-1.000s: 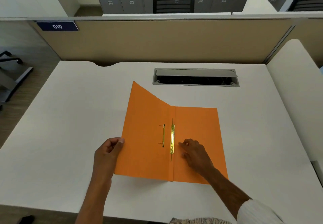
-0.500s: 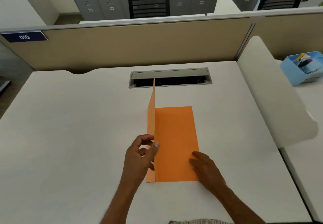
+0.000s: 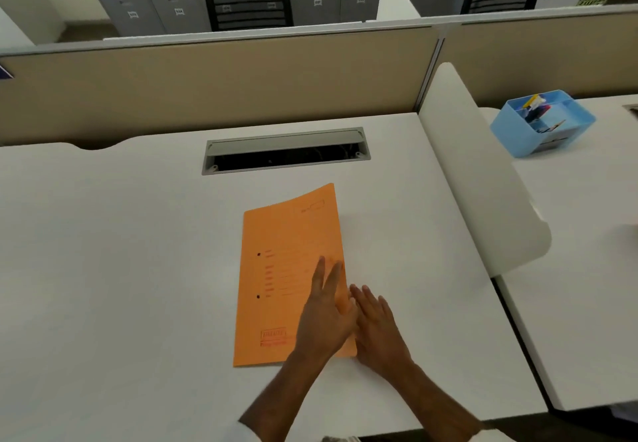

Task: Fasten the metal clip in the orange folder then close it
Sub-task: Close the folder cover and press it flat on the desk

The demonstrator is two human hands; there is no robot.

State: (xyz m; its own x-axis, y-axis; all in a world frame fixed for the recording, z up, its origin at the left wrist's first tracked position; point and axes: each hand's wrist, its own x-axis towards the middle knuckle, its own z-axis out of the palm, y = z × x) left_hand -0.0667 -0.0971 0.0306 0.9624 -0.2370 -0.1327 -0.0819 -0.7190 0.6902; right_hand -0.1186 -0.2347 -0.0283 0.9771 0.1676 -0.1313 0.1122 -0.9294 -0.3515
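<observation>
The orange folder (image 3: 286, 269) lies on the white desk (image 3: 121, 269) with its front cover folded over, printed side up. The cover's far right corner still curls up a little. Two small holes show near its left spine edge. The metal clip is hidden inside. My left hand (image 3: 326, 314) lies flat on the cover's lower right part, fingers spread. My right hand (image 3: 376, 327) rests flat on the desk beside the folder's right edge, fingertips touching that edge. Neither hand grips anything.
A grey cable slot (image 3: 286, 149) is set in the desk beyond the folder. A white rounded divider (image 3: 483, 179) stands on the right. A blue organiser box (image 3: 542, 124) sits on the neighbouring desk. A beige partition (image 3: 224, 82) closes the back.
The left cover, open a second ago with the clip showing, was swung upright by my left hand and now lies down over the folder. My right hand slid off to the right edge.
</observation>
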